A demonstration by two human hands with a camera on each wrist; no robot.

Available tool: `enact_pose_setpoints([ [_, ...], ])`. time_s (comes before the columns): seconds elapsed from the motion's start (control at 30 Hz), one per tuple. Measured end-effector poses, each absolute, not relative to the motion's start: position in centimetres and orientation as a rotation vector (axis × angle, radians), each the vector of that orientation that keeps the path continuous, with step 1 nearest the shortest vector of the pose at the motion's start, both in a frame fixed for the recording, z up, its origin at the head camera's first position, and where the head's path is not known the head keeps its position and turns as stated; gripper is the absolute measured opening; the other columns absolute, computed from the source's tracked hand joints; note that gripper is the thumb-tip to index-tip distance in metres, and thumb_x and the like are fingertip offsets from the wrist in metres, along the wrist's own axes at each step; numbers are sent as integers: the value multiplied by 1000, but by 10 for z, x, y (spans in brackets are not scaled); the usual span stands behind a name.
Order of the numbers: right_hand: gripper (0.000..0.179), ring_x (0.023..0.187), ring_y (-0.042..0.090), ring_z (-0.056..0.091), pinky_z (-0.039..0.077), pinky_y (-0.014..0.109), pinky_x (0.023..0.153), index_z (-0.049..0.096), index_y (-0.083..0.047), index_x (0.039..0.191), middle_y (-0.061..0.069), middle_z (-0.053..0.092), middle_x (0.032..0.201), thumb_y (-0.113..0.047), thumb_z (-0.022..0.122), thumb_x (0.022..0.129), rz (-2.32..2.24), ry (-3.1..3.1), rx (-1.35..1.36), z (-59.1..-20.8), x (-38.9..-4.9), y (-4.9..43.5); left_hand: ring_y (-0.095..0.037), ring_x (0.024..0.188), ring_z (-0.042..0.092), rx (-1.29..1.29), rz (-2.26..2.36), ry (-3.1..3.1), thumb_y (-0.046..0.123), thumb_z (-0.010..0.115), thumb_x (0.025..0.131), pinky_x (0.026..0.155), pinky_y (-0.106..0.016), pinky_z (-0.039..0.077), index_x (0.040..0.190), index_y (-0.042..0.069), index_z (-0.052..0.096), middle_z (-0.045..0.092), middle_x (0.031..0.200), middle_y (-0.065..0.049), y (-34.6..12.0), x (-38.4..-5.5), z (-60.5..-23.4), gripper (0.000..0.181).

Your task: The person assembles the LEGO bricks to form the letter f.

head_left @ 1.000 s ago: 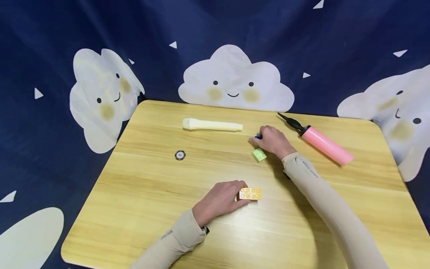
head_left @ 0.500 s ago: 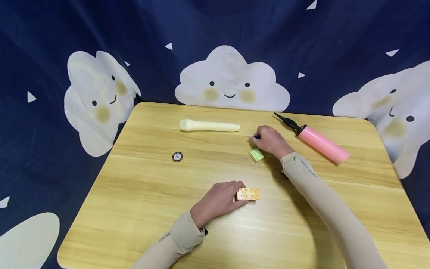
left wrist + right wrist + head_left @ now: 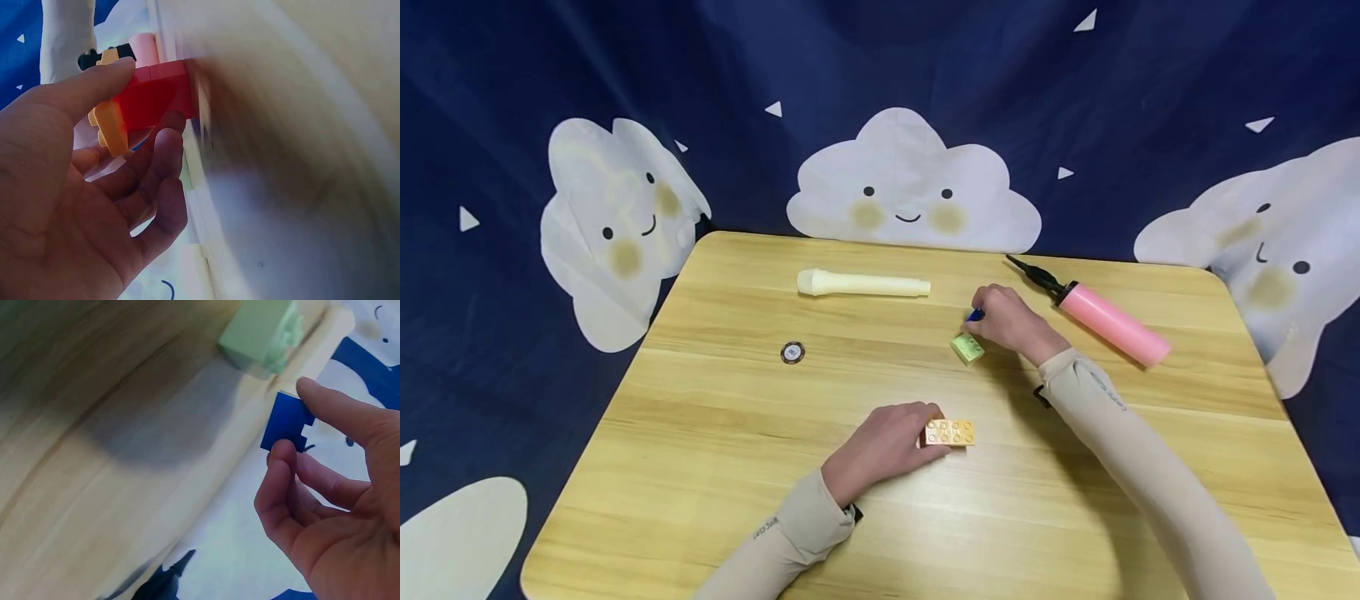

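My left hand grips a small stack of toy building bricks near the middle of the table. Its top is an orange-yellow brick with round studs; the left wrist view shows red bricks beneath it, between thumb and fingers. Farther back, my right hand pinches a small blue brick between thumb and fingertips, and in the right wrist view the brick appears raised off the table. Just below that hand in the head view lies a light green brick, studs up.
A cream microphone-shaped piece lies along the back of the wooden table. A pink hand pump with a black nozzle rests at the back right. Left of centre is a round poker chip. A dark blue cloud-patterned cloth hangs behind.
My right hand has lifted the blue brick and come slightly nearer the green one. The left hand keeps its hold on the stack. The head view has shifted a little.
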State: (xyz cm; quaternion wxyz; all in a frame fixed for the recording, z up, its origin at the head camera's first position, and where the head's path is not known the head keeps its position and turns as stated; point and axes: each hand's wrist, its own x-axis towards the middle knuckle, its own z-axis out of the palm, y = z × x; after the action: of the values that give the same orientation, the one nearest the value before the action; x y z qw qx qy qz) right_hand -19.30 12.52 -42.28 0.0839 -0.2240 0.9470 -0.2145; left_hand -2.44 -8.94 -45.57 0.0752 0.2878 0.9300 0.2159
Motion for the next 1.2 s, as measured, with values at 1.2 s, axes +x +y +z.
enact_pose_setpoints([
  [1.2, 23, 74, 15, 61, 51, 22, 63, 70, 2, 99, 5, 58, 89, -7, 82, 82, -786, 2619, -1140, -383, -87, 114, -7, 66, 50, 854, 697, 2784, 40, 73, 91, 57, -23, 41, 101, 13, 64, 57, 80, 8, -90, -47, -456, 30],
])
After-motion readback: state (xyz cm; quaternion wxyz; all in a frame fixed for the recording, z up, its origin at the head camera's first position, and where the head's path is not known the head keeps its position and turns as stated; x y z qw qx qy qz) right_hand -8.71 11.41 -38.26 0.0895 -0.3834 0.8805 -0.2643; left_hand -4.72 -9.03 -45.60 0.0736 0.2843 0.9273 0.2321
